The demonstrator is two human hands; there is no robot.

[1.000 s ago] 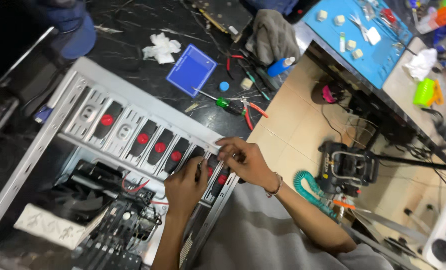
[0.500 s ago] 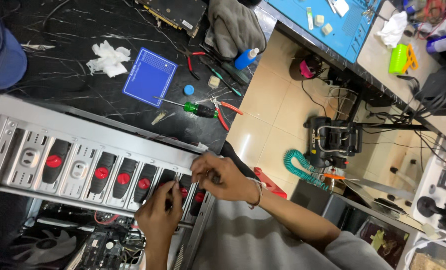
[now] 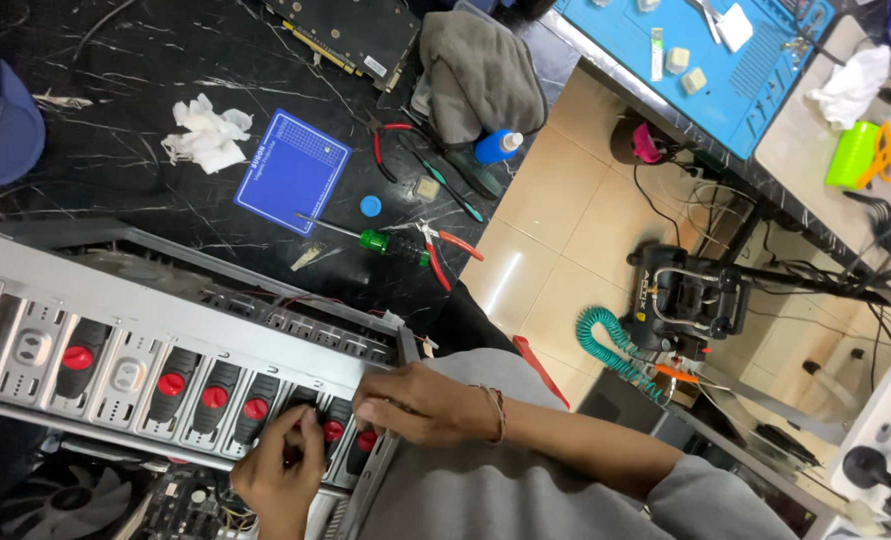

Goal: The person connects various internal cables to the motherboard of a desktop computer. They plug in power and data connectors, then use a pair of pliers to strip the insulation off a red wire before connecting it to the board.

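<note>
A grey metal computer case lies on the black worktop, with a row of drive bays that have black latches and red buttons. My left hand is at the right end of that row, fingers pinched around a black latch. Just to its right, my right hand, with a thin bracelet at the wrist, lies with curled fingers over the end of the drive cage and covers the last latches. A red button shows between the two hands.
On the worktop are a blue mat, crumpled white tissue, a green-handled screwdriver, red-handled pliers, a graphics card and a grey cloth. A coiled teal hose and a black machine stand on the tiled floor.
The view has swung, so the case now lies more level and lower left. Both hands stay at the right end of the bays; my left hand has closed in on one latch.
</note>
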